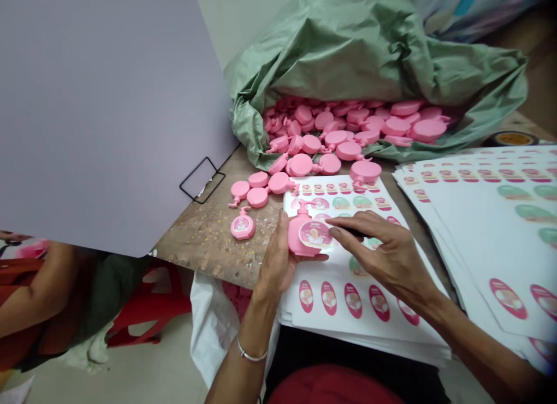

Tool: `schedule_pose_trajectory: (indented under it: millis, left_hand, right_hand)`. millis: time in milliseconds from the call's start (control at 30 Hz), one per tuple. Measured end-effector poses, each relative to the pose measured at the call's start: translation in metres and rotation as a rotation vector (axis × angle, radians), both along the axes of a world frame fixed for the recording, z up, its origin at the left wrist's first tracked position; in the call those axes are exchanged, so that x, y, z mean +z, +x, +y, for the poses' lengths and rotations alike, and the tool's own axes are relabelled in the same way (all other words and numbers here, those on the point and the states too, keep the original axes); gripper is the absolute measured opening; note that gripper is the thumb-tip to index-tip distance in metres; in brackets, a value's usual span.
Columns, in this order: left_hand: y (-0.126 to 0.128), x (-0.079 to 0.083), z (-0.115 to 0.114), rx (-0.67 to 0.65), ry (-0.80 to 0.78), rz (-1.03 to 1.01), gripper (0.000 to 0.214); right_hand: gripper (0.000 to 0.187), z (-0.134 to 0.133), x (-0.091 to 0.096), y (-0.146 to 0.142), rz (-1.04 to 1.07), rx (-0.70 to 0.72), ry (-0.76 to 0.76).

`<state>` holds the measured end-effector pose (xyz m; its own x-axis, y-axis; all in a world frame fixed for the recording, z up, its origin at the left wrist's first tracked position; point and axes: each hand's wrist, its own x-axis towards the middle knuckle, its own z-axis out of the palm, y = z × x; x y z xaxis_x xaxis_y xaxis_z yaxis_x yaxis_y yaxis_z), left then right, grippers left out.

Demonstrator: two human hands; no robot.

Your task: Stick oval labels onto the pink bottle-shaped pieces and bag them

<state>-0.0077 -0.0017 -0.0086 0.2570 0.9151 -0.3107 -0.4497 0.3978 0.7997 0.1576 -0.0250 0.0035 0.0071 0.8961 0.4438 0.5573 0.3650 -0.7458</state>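
Observation:
My left hand (278, 253) is closed around a small pink pump bottle (296, 237), held upright above the sticker sheets. An oval pink label sticker (317, 234) lies over the bottle's front, off toward its right side. My right hand (383, 247) pinches the sticker's right edge between thumb and fingers. A thin dark tool (354, 232) shows partly in the same hand; its kind is hard to make out. Beneath both hands lies a stack of sticker sheets (322, 323) with pink and green ovals. A labelled pink bottle (242, 225) stands to the left on the table.
A green sack (348, 56) at the back spills many unlabelled pink bottles (300, 165) onto the wooden table (217, 241). More sheets (478, 230) are piled at right, near a tape roll (513, 138). A grey panel (108, 114) stands left; beyond it sits another person (56, 294).

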Motion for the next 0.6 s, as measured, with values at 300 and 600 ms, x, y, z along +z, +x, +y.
schedule_pose_trajectory:
  millis: [300,600]
  left_hand:
    - [0.009,-0.002,-0.005,-0.019,-0.043,-0.032,0.060]
    - [0.013,-0.001,-0.005,-0.046,-0.062,-0.050,0.058]
  right_hand:
    - [0.019,-0.004,-0.005,0.003,-0.121,0.001,0.057]
    - [0.018,-0.004,-0.006,0.004,-0.131,0.007,0.060]
